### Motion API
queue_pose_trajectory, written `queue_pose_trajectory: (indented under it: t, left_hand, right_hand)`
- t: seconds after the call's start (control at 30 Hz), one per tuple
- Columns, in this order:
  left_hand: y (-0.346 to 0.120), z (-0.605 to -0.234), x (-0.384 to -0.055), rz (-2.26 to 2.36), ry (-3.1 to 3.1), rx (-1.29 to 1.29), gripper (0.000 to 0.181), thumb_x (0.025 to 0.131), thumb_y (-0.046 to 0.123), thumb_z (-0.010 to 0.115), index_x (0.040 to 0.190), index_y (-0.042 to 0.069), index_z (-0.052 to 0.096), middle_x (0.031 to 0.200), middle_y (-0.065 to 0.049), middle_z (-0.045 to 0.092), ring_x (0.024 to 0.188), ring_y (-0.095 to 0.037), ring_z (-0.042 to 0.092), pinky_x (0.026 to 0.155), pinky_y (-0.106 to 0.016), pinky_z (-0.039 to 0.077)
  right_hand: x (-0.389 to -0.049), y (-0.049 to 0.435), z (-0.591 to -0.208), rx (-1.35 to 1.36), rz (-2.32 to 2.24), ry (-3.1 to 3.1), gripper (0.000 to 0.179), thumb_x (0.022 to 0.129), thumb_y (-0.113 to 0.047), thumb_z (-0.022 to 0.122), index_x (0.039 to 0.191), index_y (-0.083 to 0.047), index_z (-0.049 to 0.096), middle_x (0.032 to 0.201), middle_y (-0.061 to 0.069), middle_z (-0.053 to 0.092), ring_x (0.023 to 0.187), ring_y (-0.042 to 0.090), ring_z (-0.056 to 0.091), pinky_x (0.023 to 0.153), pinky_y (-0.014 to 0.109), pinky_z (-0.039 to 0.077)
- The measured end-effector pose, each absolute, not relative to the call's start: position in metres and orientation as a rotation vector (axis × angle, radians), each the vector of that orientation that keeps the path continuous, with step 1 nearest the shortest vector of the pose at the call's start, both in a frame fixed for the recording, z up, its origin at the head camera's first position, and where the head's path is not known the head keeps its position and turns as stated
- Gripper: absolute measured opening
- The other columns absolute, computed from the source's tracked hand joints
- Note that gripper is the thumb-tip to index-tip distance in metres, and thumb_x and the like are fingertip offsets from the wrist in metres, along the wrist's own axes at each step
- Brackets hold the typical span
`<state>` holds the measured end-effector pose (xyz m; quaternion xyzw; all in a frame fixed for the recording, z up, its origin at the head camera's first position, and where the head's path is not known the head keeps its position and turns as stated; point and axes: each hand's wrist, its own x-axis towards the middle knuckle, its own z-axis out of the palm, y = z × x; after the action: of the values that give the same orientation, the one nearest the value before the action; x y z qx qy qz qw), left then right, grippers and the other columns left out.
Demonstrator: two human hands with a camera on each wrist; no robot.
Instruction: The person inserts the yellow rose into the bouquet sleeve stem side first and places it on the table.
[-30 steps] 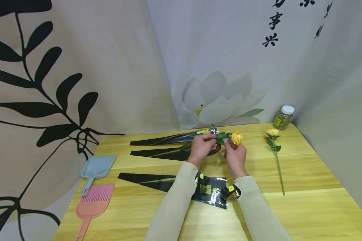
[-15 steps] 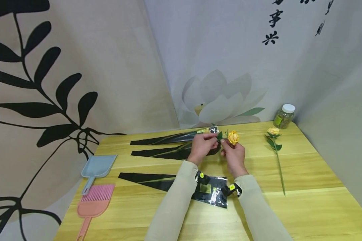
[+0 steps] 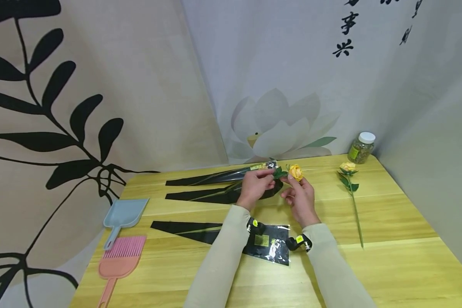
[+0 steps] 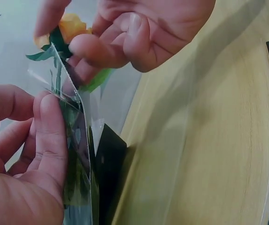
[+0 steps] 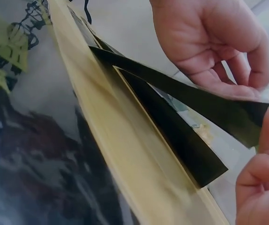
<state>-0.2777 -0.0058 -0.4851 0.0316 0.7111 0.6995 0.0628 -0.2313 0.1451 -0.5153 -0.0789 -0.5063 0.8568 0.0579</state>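
Note:
A yellow artificial rose [image 3: 295, 172] with green leaves lies with its stem in a tapered black-and-clear flower sleeve [image 3: 219, 195], its bloom outside the mouth. My left hand [image 3: 255, 188] pinches the sleeve's clear edge just below the leaves, as the left wrist view shows. At the bloom, my right hand [image 3: 302, 201] has thumb and finger on either side of the rose's base, other fingers loosely curled. In the right wrist view the sleeve's dark edge [image 5: 195, 98] runs between both hands. Part of the stem is hidden.
Another wrapped sleeve [image 3: 211, 176] lies behind, and a flat black sleeve [image 3: 271, 246] in front, partly under my left forearm. A loose yellow rose [image 3: 350, 184] lies right, near a lidded jar [image 3: 362, 148]. A blue dustpan [image 3: 126, 212] and pink brush [image 3: 119, 265] are at left.
The rose has shifted slightly left toward my left hand, deeper into the sleeve. My right thumb has moved from the leafy stem up to the bloom.

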Motion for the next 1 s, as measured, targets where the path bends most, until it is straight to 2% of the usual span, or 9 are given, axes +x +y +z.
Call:
queue_pose_trajectory:
  t: [0.23,0.6,0.8,0.87,1.0]
  left_hand:
    - [-0.008,-0.485,-0.278,2.096,2.166,0.076,0.023,0.099,0.005,0.071,0.119,0.006,0.081,0.101,-0.010,0.079,0.074,-0.008,0.073,0.074,-0.025,0.066]
    - [-0.008,-0.484,-0.280,2.115,2.146,0.090,0.023,0.098,0.004,0.071,0.119,0.004,0.081,0.100,-0.010,0.080,0.074,-0.009,0.073,0.073,-0.025,0.066]
    - [-0.009,-0.482,-0.279,2.119,2.151,0.088,0.023,0.098,0.003,0.071,0.119,0.003,0.080,0.101,-0.013,0.079,0.073,-0.009,0.072,0.072,-0.025,0.066]
    - [-0.009,-0.482,-0.280,2.128,2.149,0.089,0.023,0.097,0.003,0.071,0.118,0.004,0.081,0.100,-0.014,0.079,0.072,-0.009,0.072,0.072,-0.025,0.066]
    - [-0.010,-0.483,-0.282,2.143,2.133,0.102,0.023,0.097,0.001,0.071,0.117,0.004,0.081,0.098,-0.016,0.079,0.072,-0.009,0.073,0.072,-0.026,0.066]
  right_hand:
    - [-0.232,0.146,-0.514,-0.243,2.564,-1.525,0.026,0.107,-0.033,0.066,0.123,-0.015,0.062,0.101,0.001,0.081,0.049,0.008,0.060,0.041,0.018,0.036]
    - [-0.235,0.147,-0.518,-0.228,2.514,-1.715,0.041,0.107,-0.039,0.063,0.133,-0.007,0.059,0.103,-0.003,0.081,0.054,0.007,0.062,0.044,0.020,0.039]
    - [-0.236,0.154,-0.515,-0.224,2.454,-1.775,0.039,0.105,-0.041,0.066,0.130,-0.011,0.060,0.104,-0.005,0.080,0.056,0.008,0.063,0.045,0.020,0.040]
    - [-0.236,0.158,-0.513,-0.202,2.418,-1.795,0.038,0.106,-0.043,0.064,0.130,-0.015,0.058,0.106,-0.004,0.079,0.057,0.009,0.063,0.045,0.020,0.040]
    - [-0.234,0.167,-0.509,-0.147,2.385,-1.803,0.037,0.113,-0.047,0.047,0.134,-0.018,0.055,0.110,-0.003,0.078,0.058,0.012,0.065,0.045,0.020,0.039]
